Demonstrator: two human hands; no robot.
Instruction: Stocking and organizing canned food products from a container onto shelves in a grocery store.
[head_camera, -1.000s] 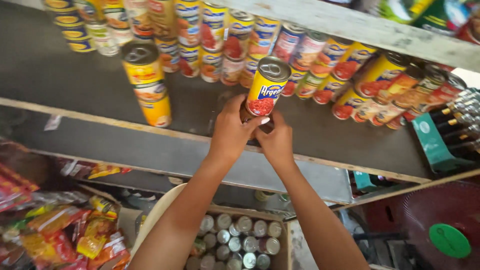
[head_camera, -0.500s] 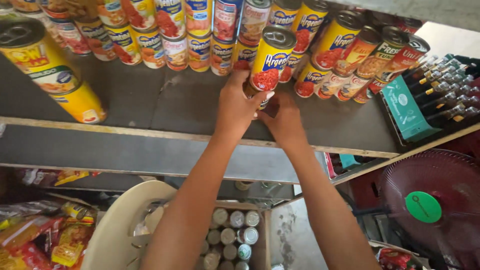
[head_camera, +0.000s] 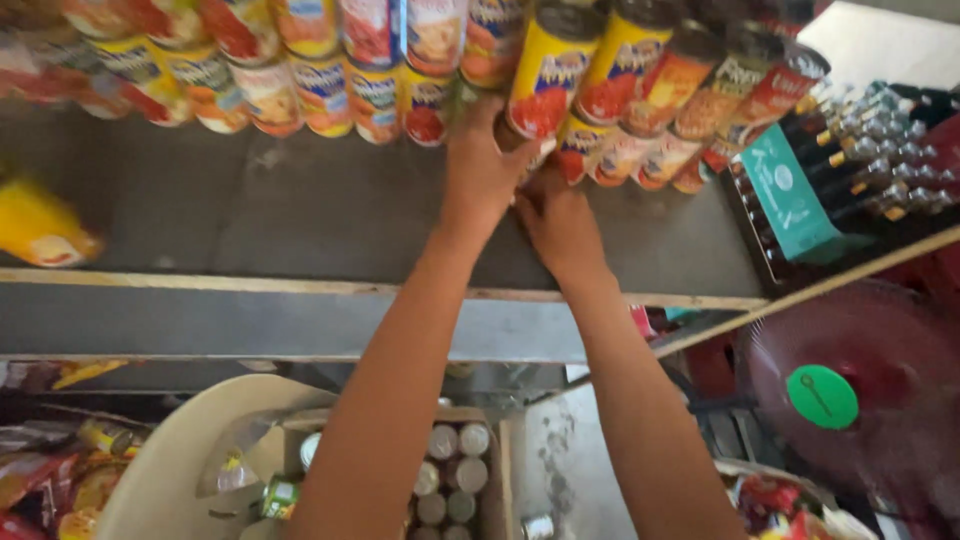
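Sitting nearest, low in the view, a cardboard box (head_camera: 470, 470) of silver-topped cans is resting beside a cream chair back (head_camera: 170, 470), with bright snack packets (head_camera: 60, 480) lying at the near left. Compared with half a second earlier, both arms are reaching further in and the shelf (head_camera: 300, 230) is looming larger, the can now lying in line with the far row. The left hand (head_camera: 480, 170) is curling around the yellow can (head_camera: 545, 75), fingers closed on its left side; the right hand (head_camera: 560, 225) is pressing under its base, fingers bent. The can is yellow with a red tomato picture and a dark lid. A green carton (head_camera: 790, 195) of small bottles is standing far right, a red fan (head_camera: 850, 390) nearer right.
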